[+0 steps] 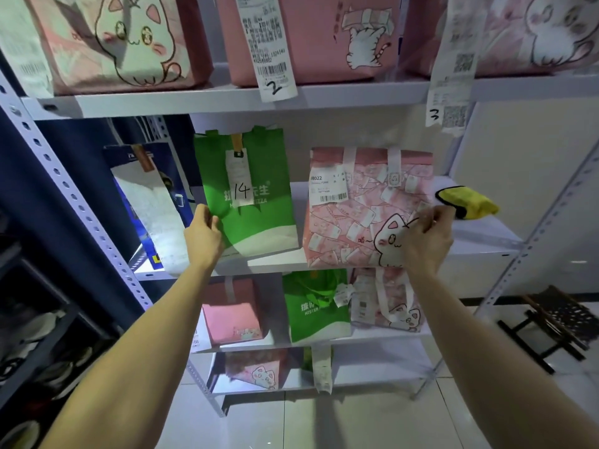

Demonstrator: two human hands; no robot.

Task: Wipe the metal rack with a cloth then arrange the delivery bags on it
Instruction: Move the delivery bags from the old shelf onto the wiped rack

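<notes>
Now | left hand (204, 234): fingers curled round left edge of green bag (256, 209), upright on metal rack (479, 243) middle shelf | right hand (428, 236): fingers pinch right edge of pink cat-print bag (353, 218) just beside it | yellow cloth (470, 204) lies on same shelf, right of the pink bag

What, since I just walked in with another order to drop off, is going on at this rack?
A person is arranging delivery bags on a shelf of the metal rack. The left hand grips the edge of the green bag marked 14; the right hand pinches the side of the pink cat bag beside it. The yellow cloth lies on the same shelf, to the right.
</notes>
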